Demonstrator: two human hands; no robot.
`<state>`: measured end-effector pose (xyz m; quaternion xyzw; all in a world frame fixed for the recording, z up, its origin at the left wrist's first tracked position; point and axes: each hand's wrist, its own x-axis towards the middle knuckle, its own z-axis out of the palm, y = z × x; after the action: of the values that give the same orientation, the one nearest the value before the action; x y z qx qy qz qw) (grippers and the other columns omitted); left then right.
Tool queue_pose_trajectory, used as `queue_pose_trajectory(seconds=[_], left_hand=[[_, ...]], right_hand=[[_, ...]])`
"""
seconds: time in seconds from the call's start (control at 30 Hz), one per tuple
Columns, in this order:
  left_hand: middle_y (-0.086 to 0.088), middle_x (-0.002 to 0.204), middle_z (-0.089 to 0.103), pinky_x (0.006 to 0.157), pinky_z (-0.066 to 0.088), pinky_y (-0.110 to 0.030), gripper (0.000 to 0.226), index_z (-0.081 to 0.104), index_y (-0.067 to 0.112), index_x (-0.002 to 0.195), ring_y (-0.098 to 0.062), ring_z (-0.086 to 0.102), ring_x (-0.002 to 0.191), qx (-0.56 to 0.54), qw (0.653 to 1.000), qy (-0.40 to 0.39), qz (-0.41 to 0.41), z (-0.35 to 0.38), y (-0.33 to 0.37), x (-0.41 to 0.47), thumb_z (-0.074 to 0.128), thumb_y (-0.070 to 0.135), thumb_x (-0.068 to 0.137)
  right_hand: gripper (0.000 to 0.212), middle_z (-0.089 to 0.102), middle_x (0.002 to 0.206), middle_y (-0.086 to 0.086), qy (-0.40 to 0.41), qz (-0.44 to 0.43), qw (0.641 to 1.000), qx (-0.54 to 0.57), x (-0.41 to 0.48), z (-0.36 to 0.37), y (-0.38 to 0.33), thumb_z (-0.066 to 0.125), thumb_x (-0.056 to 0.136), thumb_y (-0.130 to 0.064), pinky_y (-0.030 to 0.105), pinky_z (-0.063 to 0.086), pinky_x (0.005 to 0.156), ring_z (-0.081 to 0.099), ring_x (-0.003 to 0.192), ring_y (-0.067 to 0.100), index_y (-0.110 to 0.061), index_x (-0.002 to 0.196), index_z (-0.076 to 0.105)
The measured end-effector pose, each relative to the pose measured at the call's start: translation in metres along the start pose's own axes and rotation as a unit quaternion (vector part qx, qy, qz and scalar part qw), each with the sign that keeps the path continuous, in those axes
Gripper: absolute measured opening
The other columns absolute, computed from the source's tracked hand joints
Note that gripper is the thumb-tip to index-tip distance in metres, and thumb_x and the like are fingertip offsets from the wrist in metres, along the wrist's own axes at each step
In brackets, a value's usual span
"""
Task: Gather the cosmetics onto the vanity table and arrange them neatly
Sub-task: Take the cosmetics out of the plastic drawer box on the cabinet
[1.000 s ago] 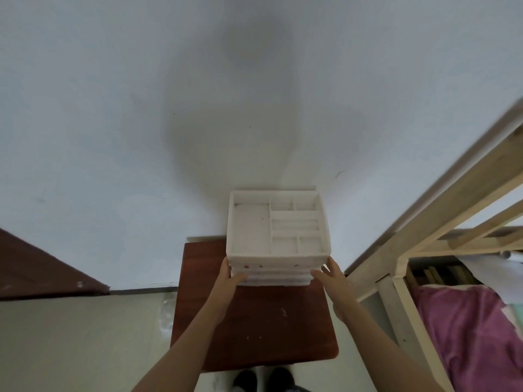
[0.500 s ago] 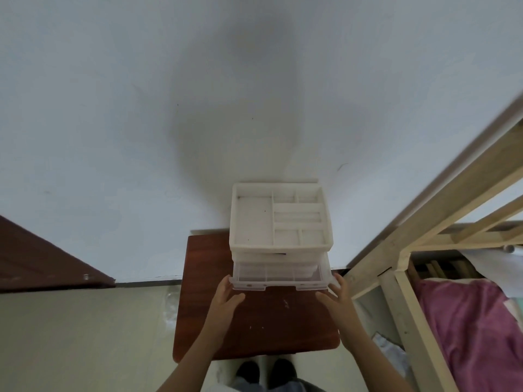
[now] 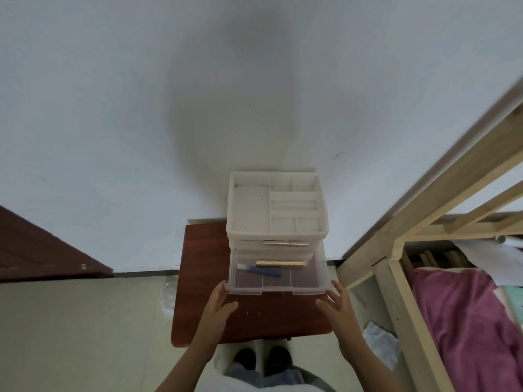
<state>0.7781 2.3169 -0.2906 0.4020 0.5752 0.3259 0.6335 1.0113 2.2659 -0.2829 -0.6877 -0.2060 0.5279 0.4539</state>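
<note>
Fingers (image 3: 220, 290) of the left hand (image 3: 218, 305) lie loosely spread against the front left corner of the clear drawer (image 3: 276, 291); those of the right hand (image 3: 339, 305) are spread just beside its right corner, and whether they touch cannot be told; neither hand grips anything. The drawer stands drawn out from the white organiser (image 3: 250, 210) at the back of the red-brown counter (image 3: 254, 321), against the wall. Inside lie a gold tube (image 3: 280, 263) and a blue-and-white tube (image 3: 260, 270); a slim silver pen (image 3: 284, 243) shows in the drawer above. These are likely light, hard and smooth cylinders that will roll, so each is best pinched at mid-length. The thin-walled drawer probably flexes and slides easily, best held at both front corners.
</note>
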Motion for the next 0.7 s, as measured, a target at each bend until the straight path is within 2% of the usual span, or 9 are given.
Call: queue_pose_trajectory(seconds=[0.1, 0.2, 0.33, 0.5, 0.6, 0.7], left_hand=[[0.011, 0.111, 0.054, 0.095, 0.035, -0.028, 0.044, 0.041, 0.014, 0.128, -0.011, 0.045, 0.112, 0.008, 1.0, 0.008, -0.001, -0.001, -0.001, -0.001, 0.046, -0.006, 0.089], [0.003, 0.122, 0.049, 0.1, 0.034, -0.029, 0.048, 0.038, 0.009, 0.134, -0.013, 0.043, 0.116, 0.02, 1.0, 0.012, -0.003, -0.003, -0.002, 0.0, 0.047, -0.005, 0.089], [-0.001, 0.123, 0.048, 0.101, 0.033, -0.03, 0.048, 0.039, 0.007, 0.134, -0.017, 0.043, 0.119, 0.02, 1.0, 0.021, -0.005, -0.003, -0.003, 0.0, 0.047, -0.007, 0.088], [-0.002, 0.121, 0.05, 0.098, 0.035, -0.028, 0.045, 0.041, 0.006, 0.132, -0.015, 0.045, 0.114, 0.032, 0.999, 0.026, -0.002, -0.003, 0.0, 0.0, 0.047, -0.005, 0.089], [-0.004, 0.116, 0.053, 0.094, 0.035, -0.026, 0.041, 0.045, 0.004, 0.129, -0.015, 0.047, 0.108, 0.032, 0.999, 0.038, -0.002, -0.005, 0.004, 0.0, 0.047, -0.005, 0.089], [-0.005, 0.113, 0.055, 0.093, 0.036, -0.026, 0.039, 0.048, 0.004, 0.127, -0.016, 0.049, 0.107, 0.041, 0.998, 0.047, 0.001, -0.007, 0.005, 0.0, 0.048, -0.005, 0.089]], right_hand=[[0.061, 0.048, 0.122, 0.004, 0.0, -0.006, 1.0, 0.003, -0.001, 0.001, -0.001, 0.054, 0.087, 0.001, 0.046, 0.042, 0.102, 0.049, 0.111, 0.023, -0.015, 0.139, 0.026], [0.062, 0.047, 0.118, 0.0, 0.0, -0.011, 1.0, -0.004, -0.004, 0.002, -0.001, 0.054, 0.087, 0.0, 0.043, 0.044, 0.098, 0.049, 0.109, 0.022, -0.015, 0.14, 0.025], [0.062, 0.048, 0.123, 0.002, 0.003, -0.012, 1.0, -0.02, -0.004, 0.001, -0.001, 0.054, 0.088, -0.001, 0.045, 0.044, 0.1, 0.05, 0.11, 0.023, -0.016, 0.14, 0.025], [0.061, 0.048, 0.13, 0.009, 0.005, -0.007, 0.999, -0.044, -0.002, -0.001, -0.002, 0.054, 0.088, -0.003, 0.043, 0.044, 0.097, 0.05, 0.111, 0.024, -0.014, 0.141, 0.026], [0.059, 0.042, 0.141, 0.013, 0.067, -0.034, 0.987, -0.144, 0.003, -0.009, -0.007, 0.057, 0.088, -0.011, 0.042, 0.039, 0.101, 0.046, 0.124, 0.028, -0.012, 0.14, 0.031], [0.049, 0.048, 0.137, 0.011, 0.091, -0.098, 0.955, -0.264, 0.012, -0.012, -0.029, 0.057, 0.088, -0.017, 0.039, 0.04, 0.1, 0.048, 0.122, 0.025, -0.01, 0.134, 0.041]])
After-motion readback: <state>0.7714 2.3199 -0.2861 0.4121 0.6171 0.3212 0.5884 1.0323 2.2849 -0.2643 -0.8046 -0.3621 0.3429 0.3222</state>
